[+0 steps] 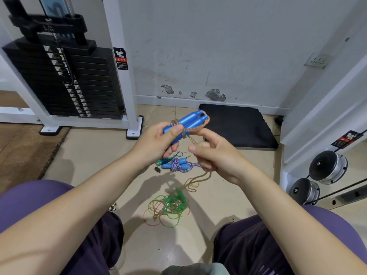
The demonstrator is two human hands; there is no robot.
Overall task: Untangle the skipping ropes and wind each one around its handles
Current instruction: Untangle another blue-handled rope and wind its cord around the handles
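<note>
The left hand (160, 140) hides the blue handles' (186, 123) lower ends. The rope (191, 138) vanishes inside the right hand (212, 155). The floor tangle's (168, 207) strands cannot be told apart.

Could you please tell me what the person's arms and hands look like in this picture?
Both forearms are bare to the frame's edge, with no sleeves, gloves, watch or rings visible on the left hand or the right hand.

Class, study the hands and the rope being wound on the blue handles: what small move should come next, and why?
Probably another turn: the right hand should carry the orange rope around the blue handles held by the left hand. Only a few wraps show, and much rope trails into the green tangle on the floor.
</note>
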